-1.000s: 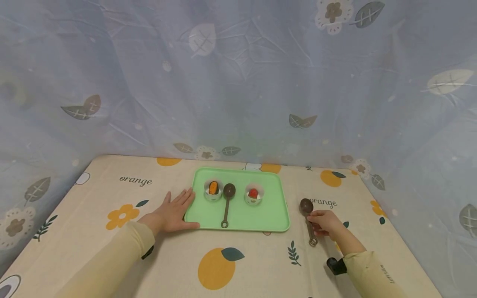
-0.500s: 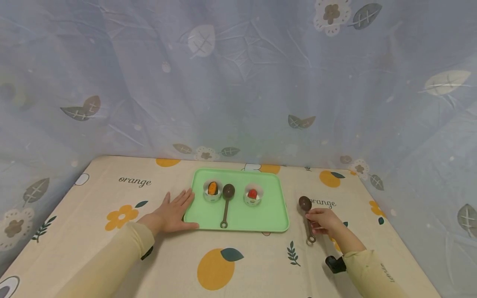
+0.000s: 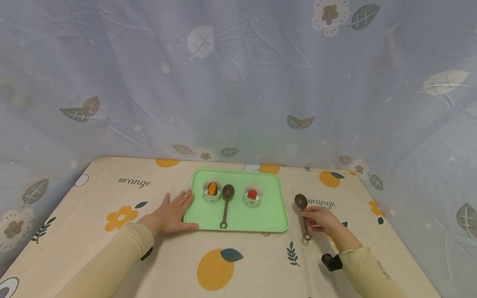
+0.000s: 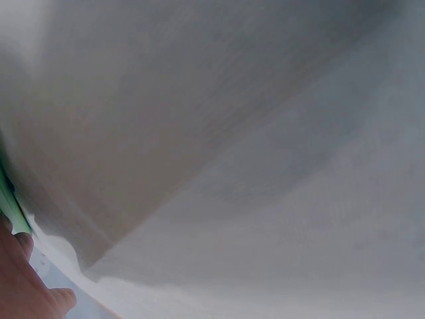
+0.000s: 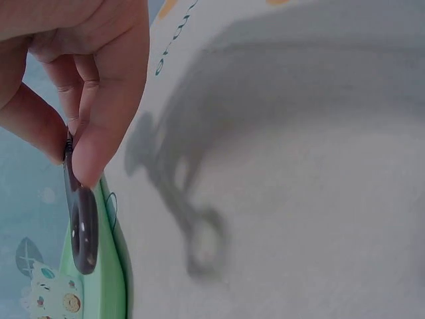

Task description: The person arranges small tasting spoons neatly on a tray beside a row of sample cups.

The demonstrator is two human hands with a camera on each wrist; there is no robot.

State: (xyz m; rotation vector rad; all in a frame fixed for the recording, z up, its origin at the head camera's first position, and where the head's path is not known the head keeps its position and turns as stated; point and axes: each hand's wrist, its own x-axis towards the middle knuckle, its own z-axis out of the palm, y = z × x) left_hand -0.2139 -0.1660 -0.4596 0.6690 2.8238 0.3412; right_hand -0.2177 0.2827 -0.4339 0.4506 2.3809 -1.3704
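My right hand [image 3: 319,219] pinches the handle of a dark brown round-bowled spoon [image 3: 300,201], right of the green tray [image 3: 268,219]. The spoon's bowl points away from me, and its ring-ended handle hangs below the fingers. In the right wrist view thumb and fingertips press on the spoon [image 5: 84,229], whose shadow falls apart from it on the cloth. My left hand [image 3: 173,213] lies with spread fingers at the tray's left edge. On the tray, a second brown spoon [image 3: 225,211] lies between two small white cups. One cup [image 3: 212,198] contains an orange-and-dark piece [image 3: 212,188], the other cup [image 3: 252,202] a red-topped piece [image 3: 252,194].
A cream tablecloth [image 3: 167,269] printed with oranges and leaves covers the table. Behind it and at the sides hangs a pale blue-grey curtain [image 3: 238,82]. A black wrist device [image 3: 331,262] sits at the right sleeve.
My right hand has shifted slightly left and away from me with the spoon, whose bowl is nearer the tray. The left hand and the things on the tray stay put.
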